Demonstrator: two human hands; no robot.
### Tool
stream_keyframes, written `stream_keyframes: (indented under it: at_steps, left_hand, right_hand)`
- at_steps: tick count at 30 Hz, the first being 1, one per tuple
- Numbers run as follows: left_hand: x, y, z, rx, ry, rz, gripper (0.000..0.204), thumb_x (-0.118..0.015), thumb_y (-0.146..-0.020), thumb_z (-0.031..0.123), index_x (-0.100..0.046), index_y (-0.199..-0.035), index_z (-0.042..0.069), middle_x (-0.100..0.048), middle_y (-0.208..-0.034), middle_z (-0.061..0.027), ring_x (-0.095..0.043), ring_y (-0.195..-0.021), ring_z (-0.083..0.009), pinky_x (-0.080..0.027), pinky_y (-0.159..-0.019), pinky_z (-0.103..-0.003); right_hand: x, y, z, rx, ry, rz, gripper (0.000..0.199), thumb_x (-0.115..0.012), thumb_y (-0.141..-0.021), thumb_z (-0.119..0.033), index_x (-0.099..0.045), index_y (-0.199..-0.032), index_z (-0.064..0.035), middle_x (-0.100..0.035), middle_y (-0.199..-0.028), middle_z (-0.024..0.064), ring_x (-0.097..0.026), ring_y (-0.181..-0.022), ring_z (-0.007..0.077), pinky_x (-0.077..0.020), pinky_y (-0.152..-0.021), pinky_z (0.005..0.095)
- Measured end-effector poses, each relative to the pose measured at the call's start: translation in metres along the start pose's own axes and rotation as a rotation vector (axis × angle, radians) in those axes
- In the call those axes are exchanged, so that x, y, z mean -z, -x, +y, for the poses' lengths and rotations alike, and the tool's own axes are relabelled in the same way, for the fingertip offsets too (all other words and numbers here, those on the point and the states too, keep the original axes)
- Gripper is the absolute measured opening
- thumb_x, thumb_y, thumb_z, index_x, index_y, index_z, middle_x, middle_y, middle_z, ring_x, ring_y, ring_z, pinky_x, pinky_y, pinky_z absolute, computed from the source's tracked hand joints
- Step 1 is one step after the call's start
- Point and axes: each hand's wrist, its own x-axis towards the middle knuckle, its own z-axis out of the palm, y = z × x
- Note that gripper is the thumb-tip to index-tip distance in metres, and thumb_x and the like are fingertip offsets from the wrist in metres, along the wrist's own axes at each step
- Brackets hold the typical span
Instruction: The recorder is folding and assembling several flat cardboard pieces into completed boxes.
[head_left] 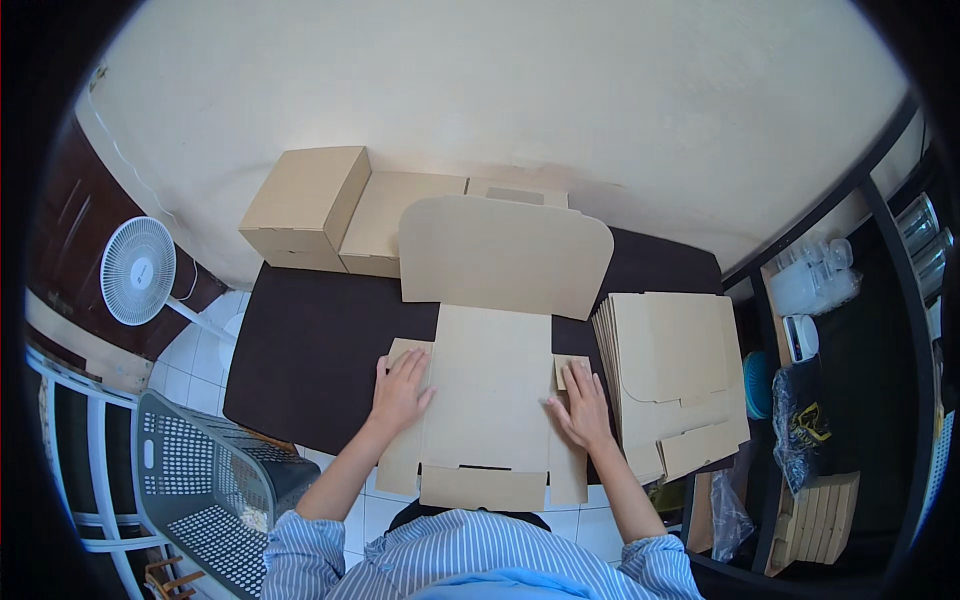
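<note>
Cardboard carton point(490, 385) lies unfolded, left grip point(401, 393) and right grip point(582, 407), both apart, resting on its side flaps point(569, 472).

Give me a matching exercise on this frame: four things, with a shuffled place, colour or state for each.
Things:
1. fan
2. basket
3. cardboard stack
4. unfolded box

Descriptions:
A. right of the right hand
B. spread out, with the left hand and right hand on its side flaps
C. white, with a round head
D. grey, full of holes

Pairs: 1-C; 2-D; 3-A; 4-B
</note>
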Motion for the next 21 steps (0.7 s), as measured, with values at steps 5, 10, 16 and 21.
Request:
stream_keyframes:
  at_steps: [5, 10, 16, 21]
  left_hand:
    - [-0.026, 0.017, 0.002, 0.081, 0.012, -0.111, 0.076, -0.049, -0.084, 0.044, -0.017, -0.14, 0.003, -0.013, -0.147, -0.0122, -0.01, -0.137, -0.0241, -0.005, -0.109, -0.049]
    - [-0.026, 0.016, -0.001, 0.055, 0.006, -0.09, 0.077, -0.046, -0.084, 0.046, -0.015, -0.14, 0.002, -0.011, -0.148, -0.0124, -0.006, -0.137, -0.0254, -0.003, -0.109, -0.049]
    - [0.001, 0.05, -0.008, -0.01, 0.216, 0.117, 0.069, -0.053, -0.083, 0.018, -0.016, -0.14, 0.002, -0.013, -0.147, -0.0152, -0.009, -0.136, -0.0294, -0.005, -0.109, -0.048]
    - [-0.012, 0.136, -0.013, 0.438, 0.557, 0.656, 0.055, -0.044, -0.077, -0.005, -0.033, -0.13, 0.0, -0.035, -0.128, -0.0166, -0.039, -0.112, -0.0276, -0.033, -0.093, -0.035]
  right_hand:
    - [-0.011, 0.011, -0.009, -0.107, 0.016, -0.158, 0.08, -0.043, -0.083, -0.056, -0.022, -0.138, -0.0012, -0.018, -0.146, 0.0158, -0.013, -0.136, 0.0278, -0.0073, -0.108, 0.0495]
    - [-0.005, 0.006, -0.011, -0.102, 0.068, -0.219, 0.084, -0.042, -0.083, -0.058, -0.018, -0.139, -0.0002, -0.013, -0.147, 0.0157, -0.01, -0.137, 0.0271, -0.0044, -0.108, 0.0515]
    - [0.024, 0.038, -0.02, -0.125, -0.061, 0.042, 0.073, -0.051, -0.085, -0.038, -0.018, -0.139, -0.0011, -0.014, -0.146, 0.0183, -0.011, -0.136, 0.0308, -0.0045, -0.108, 0.0496]
    - [0.032, 0.132, -0.036, -0.414, -0.327, 0.425, 0.031, -0.047, -0.087, -0.008, -0.046, -0.116, 0.0039, -0.049, -0.114, 0.0206, -0.048, -0.106, 0.0333, -0.0378, -0.091, 0.0373]
